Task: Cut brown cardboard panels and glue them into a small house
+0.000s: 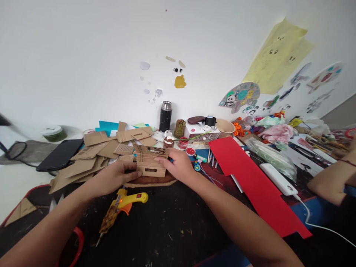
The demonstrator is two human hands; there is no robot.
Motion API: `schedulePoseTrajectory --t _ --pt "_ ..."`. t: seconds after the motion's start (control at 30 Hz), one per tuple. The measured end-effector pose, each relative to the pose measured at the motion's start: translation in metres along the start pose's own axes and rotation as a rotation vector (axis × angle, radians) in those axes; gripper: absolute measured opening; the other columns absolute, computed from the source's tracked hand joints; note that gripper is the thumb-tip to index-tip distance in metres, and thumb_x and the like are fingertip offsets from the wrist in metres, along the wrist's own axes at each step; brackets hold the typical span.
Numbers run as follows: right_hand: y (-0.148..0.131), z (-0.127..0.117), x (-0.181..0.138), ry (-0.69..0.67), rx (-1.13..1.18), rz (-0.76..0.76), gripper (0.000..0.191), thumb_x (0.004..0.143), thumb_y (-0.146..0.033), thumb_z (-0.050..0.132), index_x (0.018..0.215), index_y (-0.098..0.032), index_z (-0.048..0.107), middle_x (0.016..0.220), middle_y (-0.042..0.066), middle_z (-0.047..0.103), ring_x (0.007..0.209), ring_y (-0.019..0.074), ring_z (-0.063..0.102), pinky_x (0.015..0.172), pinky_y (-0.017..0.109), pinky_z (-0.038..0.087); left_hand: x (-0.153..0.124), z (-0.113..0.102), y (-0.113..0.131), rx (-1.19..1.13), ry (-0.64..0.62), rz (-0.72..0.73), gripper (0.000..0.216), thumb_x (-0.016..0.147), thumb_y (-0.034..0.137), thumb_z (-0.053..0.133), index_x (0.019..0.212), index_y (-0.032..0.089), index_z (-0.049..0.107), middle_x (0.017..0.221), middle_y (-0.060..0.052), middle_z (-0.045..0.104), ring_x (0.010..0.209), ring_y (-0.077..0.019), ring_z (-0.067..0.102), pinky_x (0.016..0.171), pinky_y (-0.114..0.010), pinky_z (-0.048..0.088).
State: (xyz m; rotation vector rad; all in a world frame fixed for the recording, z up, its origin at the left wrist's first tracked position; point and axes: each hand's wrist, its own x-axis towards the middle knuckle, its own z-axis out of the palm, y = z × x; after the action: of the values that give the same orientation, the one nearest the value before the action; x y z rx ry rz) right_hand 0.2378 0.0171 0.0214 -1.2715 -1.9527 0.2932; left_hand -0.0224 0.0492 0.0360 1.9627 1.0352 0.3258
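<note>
Between my two hands stands a small cardboard piece [151,163] with a rectangular slot near its bottom and dark lines along its top. My left hand [122,173] pinches its left edge, fingers partly behind it. At the upper right side, my right hand [179,165] grips it, thumb across the front. Beneath it lies a flat brown cardboard base [155,181] with a pale rim. Just below my left hand, a yellow glue gun [119,204] rests on the black mat, its small light glowing orange and its nozzle pointing toward me.
Cardboard scraps [89,163] are heaped at left beside a black tablet-like slab [59,155]. A black thermos [166,116] stands by the wall. Red board [256,185] and a white power bank [278,178] lie at right. Red-handled scissors [78,244] sit near my left forearm. Another person's arm [330,181] reaches in.
</note>
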Motion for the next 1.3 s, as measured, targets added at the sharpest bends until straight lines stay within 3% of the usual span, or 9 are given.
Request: schedulePoseTrajectory --t 0.13,0.27,0.43,0.73,1.07,1.3 --pt "-0.002 -0.002 0.000 -0.085 0.143 0.117 0.032 0.102 -0.054 0.071 0.105 -0.022 0.078 0.105 0.007 0.081 0.095 0.0232 0.072 0.082 0.032 0.050 0.000 -0.002 0.002 0.014 0.014 0.000 0.042 0.082 0.065 0.068 0.074 0.025 0.076 0.078 -0.001 0.076 0.086 -0.0274 0.070 0.084 -0.033 0.056" --pt "0.001 -0.006 -0.003 -0.211 0.130 0.172 0.027 0.097 -0.046 0.078 0.092 -0.020 0.075 0.085 0.001 0.075 0.076 0.0179 0.064 0.068 0.028 0.043 -0.001 -0.009 0.000 0.027 0.045 -0.002 0.044 0.080 0.068 0.069 0.081 0.025 0.079 0.085 -0.001 0.080 0.087 -0.0283 0.070 0.082 -0.033 0.056" --pt "0.001 -0.011 -0.008 -0.313 0.067 0.131 0.024 0.096 -0.036 0.081 0.082 -0.020 0.070 0.083 -0.001 0.071 0.076 0.0152 0.061 0.069 0.027 0.038 -0.003 -0.015 0.001 0.039 0.066 -0.017 0.046 0.081 0.069 0.068 0.071 0.025 0.076 0.071 0.000 0.073 0.076 -0.0250 0.066 0.079 -0.033 0.056" --pt "-0.005 -0.006 -0.005 -0.314 -0.213 0.067 0.030 0.094 -0.038 0.084 0.078 -0.019 0.068 0.084 0.004 0.071 0.073 0.0180 0.060 0.064 0.029 0.035 -0.001 -0.011 0.005 0.046 0.068 -0.028 0.045 0.078 0.069 0.069 0.079 0.025 0.080 0.080 -0.002 0.079 0.079 -0.0268 0.068 0.080 -0.034 0.056" --pt "-0.006 -0.002 -0.007 -0.338 -0.130 0.113 0.032 0.093 -0.039 0.083 0.074 -0.020 0.067 0.077 0.003 0.070 0.070 0.0178 0.059 0.062 0.029 0.035 -0.002 -0.014 0.004 0.055 0.067 -0.023 0.040 0.079 0.063 0.068 0.082 0.026 0.081 0.083 0.000 0.081 0.080 -0.0268 0.070 0.079 -0.034 0.056" --pt "-0.002 0.000 -0.007 -0.280 0.002 0.168 0.038 0.098 -0.042 0.078 0.071 -0.020 0.061 0.077 0.000 0.068 0.070 0.0152 0.058 0.063 0.027 0.033 -0.001 -0.015 0.001 0.016 0.075 -0.044 0.039 0.076 0.063 0.074 0.077 0.024 0.080 0.077 0.000 0.078 0.080 -0.0272 0.071 0.076 -0.033 0.058"
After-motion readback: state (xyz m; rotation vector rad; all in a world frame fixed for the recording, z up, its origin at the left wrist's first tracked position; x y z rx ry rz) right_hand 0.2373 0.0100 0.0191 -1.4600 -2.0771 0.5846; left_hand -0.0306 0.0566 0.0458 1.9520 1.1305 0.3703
